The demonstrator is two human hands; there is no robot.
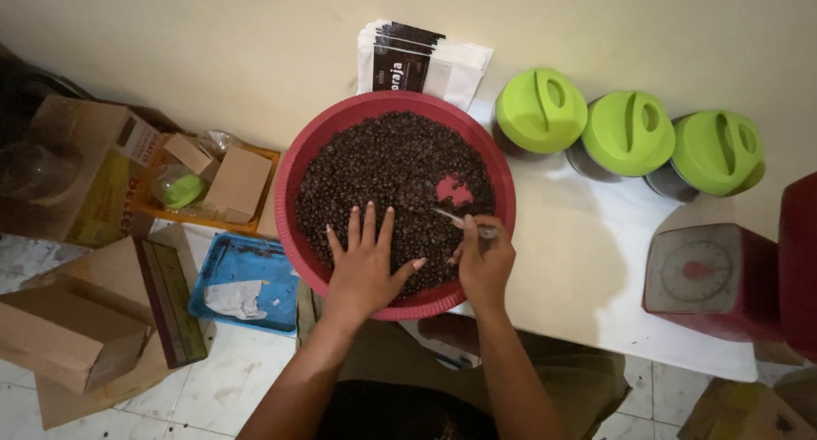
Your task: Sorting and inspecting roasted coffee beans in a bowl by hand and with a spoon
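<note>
A round red basin [308, 155] full of dark roasted coffee beans [383, 168] sits at the near edge of a white table [579, 270]. My left hand [366, 265] lies flat, fingers spread, on the beans at the basin's near side. My right hand [485, 261] is closed on a thin metal tool [455, 220] whose tip points left into the beans. Just beyond that tip, a small patch of bare red bottom [454, 190] shows through the beans.
Three jars with lime-green lids [541, 110] [628, 132] [717, 151] line the wall to the right. A stack of black-and-white pouches [417, 61] stands behind the basin. A red kitchen scale [702, 278] sits at right. Cardboard boxes [77, 338] and a blue tray [242, 282] lie on the floor at left.
</note>
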